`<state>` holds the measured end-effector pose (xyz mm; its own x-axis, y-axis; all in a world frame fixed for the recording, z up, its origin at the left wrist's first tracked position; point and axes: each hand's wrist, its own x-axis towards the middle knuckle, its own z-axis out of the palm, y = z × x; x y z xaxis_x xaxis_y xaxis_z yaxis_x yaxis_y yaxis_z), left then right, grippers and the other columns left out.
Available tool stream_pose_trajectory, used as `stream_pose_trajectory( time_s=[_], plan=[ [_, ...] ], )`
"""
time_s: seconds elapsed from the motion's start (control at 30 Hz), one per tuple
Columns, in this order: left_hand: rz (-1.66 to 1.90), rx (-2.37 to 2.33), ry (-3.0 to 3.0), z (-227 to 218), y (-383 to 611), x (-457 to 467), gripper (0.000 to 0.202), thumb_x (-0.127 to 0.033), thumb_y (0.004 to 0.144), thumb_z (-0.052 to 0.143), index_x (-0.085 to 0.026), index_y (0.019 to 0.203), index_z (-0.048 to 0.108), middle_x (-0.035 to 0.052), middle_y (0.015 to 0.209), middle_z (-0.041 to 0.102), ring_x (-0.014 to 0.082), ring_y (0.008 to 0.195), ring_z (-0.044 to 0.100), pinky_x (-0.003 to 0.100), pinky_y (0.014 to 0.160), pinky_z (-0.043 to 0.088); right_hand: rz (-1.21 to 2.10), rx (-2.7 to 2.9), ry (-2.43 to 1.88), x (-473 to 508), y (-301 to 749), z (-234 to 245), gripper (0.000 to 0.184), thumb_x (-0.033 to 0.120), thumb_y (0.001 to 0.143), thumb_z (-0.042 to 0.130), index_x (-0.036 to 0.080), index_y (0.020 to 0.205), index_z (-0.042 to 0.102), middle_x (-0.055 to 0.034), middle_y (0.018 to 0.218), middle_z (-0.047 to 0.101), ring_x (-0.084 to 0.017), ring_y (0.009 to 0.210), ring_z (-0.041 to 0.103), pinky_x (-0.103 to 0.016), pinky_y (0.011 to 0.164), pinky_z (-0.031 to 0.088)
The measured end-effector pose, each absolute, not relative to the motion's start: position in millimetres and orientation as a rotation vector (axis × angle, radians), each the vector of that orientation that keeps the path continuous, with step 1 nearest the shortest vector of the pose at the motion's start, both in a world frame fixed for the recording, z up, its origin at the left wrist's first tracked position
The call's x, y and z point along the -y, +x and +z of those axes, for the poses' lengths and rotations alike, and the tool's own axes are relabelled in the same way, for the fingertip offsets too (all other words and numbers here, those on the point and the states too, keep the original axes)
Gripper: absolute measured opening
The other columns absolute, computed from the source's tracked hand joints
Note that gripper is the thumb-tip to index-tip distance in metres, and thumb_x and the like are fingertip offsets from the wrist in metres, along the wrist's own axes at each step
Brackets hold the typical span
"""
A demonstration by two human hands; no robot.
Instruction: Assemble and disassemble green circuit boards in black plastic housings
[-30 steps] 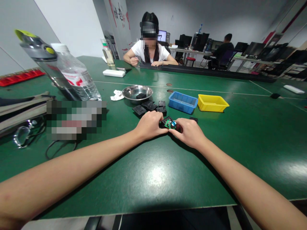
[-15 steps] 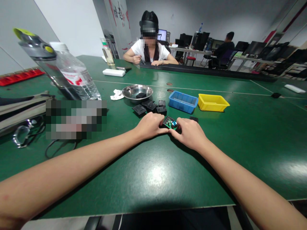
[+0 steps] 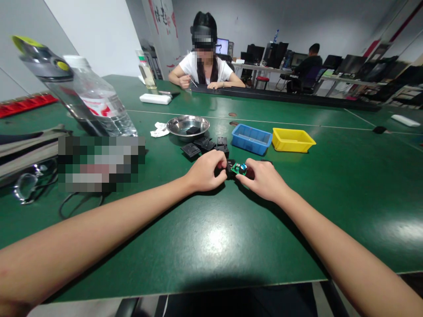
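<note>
Between my hands, over the middle of the table, is a small green circuit board point(image 3: 237, 167) with blue and dark parts on it. My right hand point(image 3: 266, 179) pinches the board at its right side, thumb below. My left hand point(image 3: 209, 171) is closed on a black plastic case point(image 3: 230, 168), its thumb and fingers curled at the case's left side. Board and case meet or overlap; whether they are fully apart I cannot tell. Just beyond my left hand lie several black plastic cases point(image 3: 205, 144) in a loose pile. Another dark piece is partly hidden behind my right hand.
A steel bowl point(image 3: 187, 127) holds a black piece. Right of it stand a blue tray point(image 3: 251, 140) and a yellow tray point(image 3: 293, 141). Bottles point(image 3: 102, 101), a bag and glasses point(image 3: 28, 185) occupy the left. Across the table sits a person point(image 3: 206, 66) holding a thin tool.
The board has shifted slightly right with my right hand and tilted, and more of the black case shows beside it. My left thumb has drawn back from the board's lower edge.
</note>
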<state>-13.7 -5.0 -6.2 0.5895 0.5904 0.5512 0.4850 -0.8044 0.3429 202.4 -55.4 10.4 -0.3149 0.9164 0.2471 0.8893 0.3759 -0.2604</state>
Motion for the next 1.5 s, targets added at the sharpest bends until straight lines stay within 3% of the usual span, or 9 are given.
stream_pose_trajectory(
  time_s=[0.13, 0.27, 0.47, 0.83, 1.03, 1.2, 1.5],
  plan=[
    [1.063, -0.879, 2.546, -7, -15, 2, 0.030, -0.019, 0.076, 0.055, -0.016, 0.106, 0.056, 0.0085, 0.103, 0.064, 0.0215, 0.093, 0.063, 0.035, 0.083, 0.055, 0.144, 2.305, -1.374, 52, 211, 8, 0.019, 0.034, 0.094, 0.069, 0.018, 0.085, 0.063, -0.0049, 0.081, 0.070, -0.018, 0.069, 0.060, -0.028, 0.065, 0.035],
    [0.847, -0.742, 2.603, -6, -15, 3, 0.049, -0.020, 0.078, 0.061, -0.016, 0.126, 0.056, 0.0125, 0.124, 0.067, 0.0251, 0.112, 0.065, 0.039, 0.100, 0.054, 0.177, 2.318, -1.204, 49, 218, 7, 0.014, 0.027, 0.092, 0.071, 0.016, 0.101, 0.069, -0.0064, 0.088, 0.071, -0.018, 0.075, 0.062, -0.028, 0.070, 0.042],
    [0.697, -0.782, 2.615, -9, -14, 1, 0.037, -0.040, 0.086, 0.074, -0.017, 0.114, 0.065, 0.0099, 0.107, 0.075, 0.0248, 0.098, 0.071, 0.037, 0.088, 0.056, 0.137, 2.391, -1.225, 46, 223, 8, 0.017, 0.030, 0.096, 0.066, 0.015, 0.103, 0.070, -0.0085, 0.091, 0.071, -0.021, 0.081, 0.063, -0.030, 0.075, 0.044],
    [0.815, -0.785, 2.791, -9, -16, 6, 0.039, -0.043, 0.090, 0.072, -0.014, 0.115, 0.064, 0.0117, 0.102, 0.072, 0.0242, 0.092, 0.069, 0.034, 0.080, 0.054, -0.105, 2.543, -1.350, 56, 217, 19, 0.020, 0.034, 0.100, 0.059, 0.016, 0.101, 0.067, -0.0123, 0.096, 0.069, -0.024, 0.088, 0.064, -0.032, 0.074, 0.044],
    [0.866, -0.770, 2.716, -11, -16, 4, 0.035, -0.038, 0.090, 0.073, -0.016, 0.114, 0.062, 0.0101, 0.104, 0.073, 0.0228, 0.095, 0.070, 0.034, 0.083, 0.055, -0.043, 2.470, -1.323, 53, 217, 15, 0.016, 0.029, 0.097, 0.062, 0.017, 0.106, 0.068, -0.0116, 0.100, 0.071, -0.024, 0.091, 0.066, -0.032, 0.077, 0.049],
    [0.917, -0.782, 2.617, -9, -14, 5, 0.036, -0.035, 0.089, 0.075, -0.017, 0.116, 0.062, 0.0090, 0.110, 0.074, 0.0226, 0.101, 0.072, 0.034, 0.090, 0.056, 0.076, 2.318, -1.135, 49, 220, 7, 0.026, 0.022, 0.095, 0.062, 0.018, 0.120, 0.067, -0.0106, 0.110, 0.074, -0.024, 0.098, 0.069, -0.034, 0.087, 0.053],
    [0.974, -0.691, 2.639, -10, -15, 4, 0.045, -0.033, 0.092, 0.071, -0.015, 0.131, 0.058, 0.0125, 0.125, 0.072, 0.0236, 0.116, 0.070, 0.035, 0.102, 0.055, 0.149, 2.242, -1.071, 50, 220, 8, 0.029, 0.024, 0.093, 0.064, 0.018, 0.121, 0.071, -0.0099, 0.104, 0.076, -0.022, 0.088, 0.069, -0.032, 0.078, 0.055]
  ],
)
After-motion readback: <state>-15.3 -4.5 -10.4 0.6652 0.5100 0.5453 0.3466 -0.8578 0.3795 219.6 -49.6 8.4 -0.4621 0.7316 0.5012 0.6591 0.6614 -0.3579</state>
